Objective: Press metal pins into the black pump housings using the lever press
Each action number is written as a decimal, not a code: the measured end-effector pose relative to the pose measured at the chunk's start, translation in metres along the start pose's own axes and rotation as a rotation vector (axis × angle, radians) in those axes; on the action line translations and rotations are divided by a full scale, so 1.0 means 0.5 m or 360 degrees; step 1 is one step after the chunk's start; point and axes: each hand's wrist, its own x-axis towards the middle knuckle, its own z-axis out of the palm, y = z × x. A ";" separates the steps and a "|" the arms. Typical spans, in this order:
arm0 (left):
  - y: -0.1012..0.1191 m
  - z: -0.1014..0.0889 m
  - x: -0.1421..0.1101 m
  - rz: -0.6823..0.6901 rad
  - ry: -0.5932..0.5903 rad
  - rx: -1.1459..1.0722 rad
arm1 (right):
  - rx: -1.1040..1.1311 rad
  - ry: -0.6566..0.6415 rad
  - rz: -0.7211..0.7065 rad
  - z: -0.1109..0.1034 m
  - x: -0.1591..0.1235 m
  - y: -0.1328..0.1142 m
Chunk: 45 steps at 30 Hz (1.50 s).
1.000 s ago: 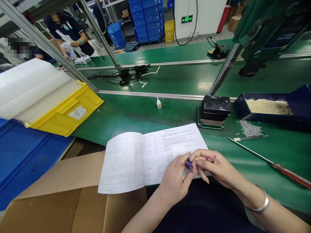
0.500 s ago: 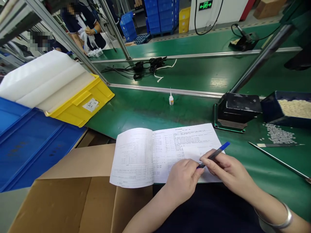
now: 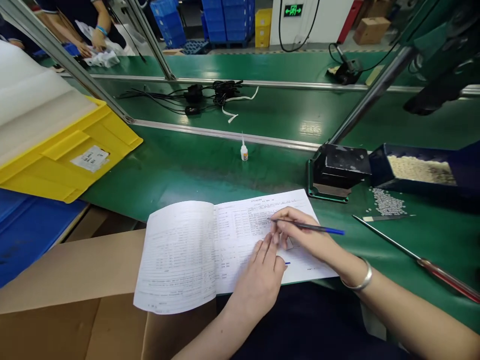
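Observation:
A booklet of printed sheets (image 3: 180,255) lies spread at the bench's front edge, its left page bulging over a cardboard box. My right hand (image 3: 303,235) grips a pen (image 3: 318,228) with a dark barrel and blue end. The pen's tip touches or hovers just above the right page (image 3: 240,215). My left hand (image 3: 260,272) rests on the same page, fingers stretched toward the pen tip. By its thumb a small blue end pokes out, seemingly a pen cap (image 3: 287,263) tucked in that hand; most of it is hidden.
A small white dropper bottle (image 3: 244,152) stands behind the booklet. At right are a black block (image 3: 341,165), a bin of pale granules (image 3: 420,170), scattered grey bits (image 3: 388,202), tweezers (image 3: 390,218) and a screwdriver (image 3: 431,267). A yellow crate (image 3: 75,155) and cardboard box (image 3: 75,270) sit left.
My hands have parted from their shared hold on the pen. The right brought its tip to the page; the left flattened on the paper. The camera view has swung right.

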 end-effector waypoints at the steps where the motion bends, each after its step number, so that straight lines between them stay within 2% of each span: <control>1: 0.001 -0.002 0.000 -0.0003 -0.0012 0.0013 | -0.0088 -0.0021 0.0029 0.006 0.007 0.011; 7: -0.005 -0.019 -0.006 -0.0052 -0.0017 -0.0002 | -0.0732 0.0097 -0.0038 0.011 0.017 0.046; 14: -0.001 -0.021 -0.024 -0.0049 0.0039 0.0092 | -0.1029 0.0132 -0.0222 0.013 0.008 0.067; 17: 0.005 -0.029 -0.023 -0.0033 0.0000 0.0154 | -0.1139 0.0087 -0.0199 0.014 0.005 0.070; 29: 0.014 -0.048 -0.015 -0.0020 -0.0084 0.0244 | -0.1113 -0.0065 -0.0006 0.011 0.009 0.073; 35: 0.013 -0.055 -0.011 0.0024 -0.0047 0.0289 | -0.1254 -0.0022 -0.0098 0.009 0.011 0.076; 41: 0.011 -0.059 -0.014 0.0025 -0.0066 0.0320 | -0.1246 0.0072 -0.0129 0.005 -0.005 0.085; 45: 0.012 -0.055 -0.015 0.0025 -0.0055 0.0288 | -0.1264 0.0030 -0.0117 0.006 -0.004 0.080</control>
